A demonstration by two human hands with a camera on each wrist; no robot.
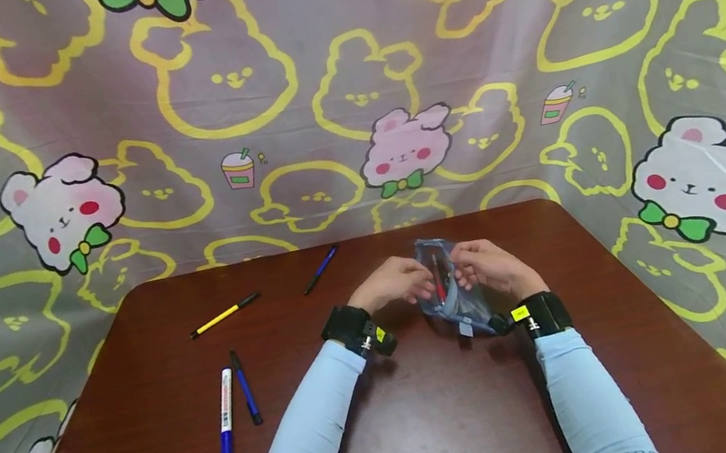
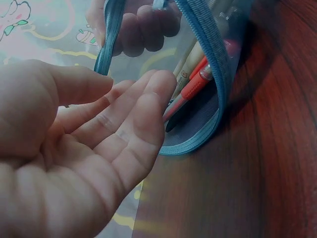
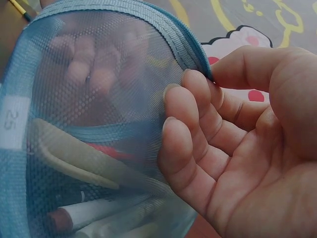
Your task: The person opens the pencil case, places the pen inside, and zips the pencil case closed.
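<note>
A blue-zipped mesh pencil pouch [image 1: 459, 308] stands with its mouth open between my hands. Through the mesh show pens, a red pen [image 2: 195, 84] among them, and a pale flat stick [image 3: 74, 148]. My right hand [image 1: 489, 267] pinches one end of the zipped rim between thumb and index finger, its other fingers bent against the mesh. At the opposite side of the opening, my left hand [image 1: 397, 284] holds the rim near the thumb tip. Its other fingers [image 2: 148, 119] lie bent across the opening, hiding part of the edge.
Left on the brown table [image 1: 399, 431] lie a yellow pen [image 1: 226, 315], a white marker with blue cap [image 1: 226, 414] and a blue pen [image 1: 246, 389]. Another blue pen [image 1: 321, 269] is near the back edge. A patterned curtain [image 1: 277, 71] hangs behind.
</note>
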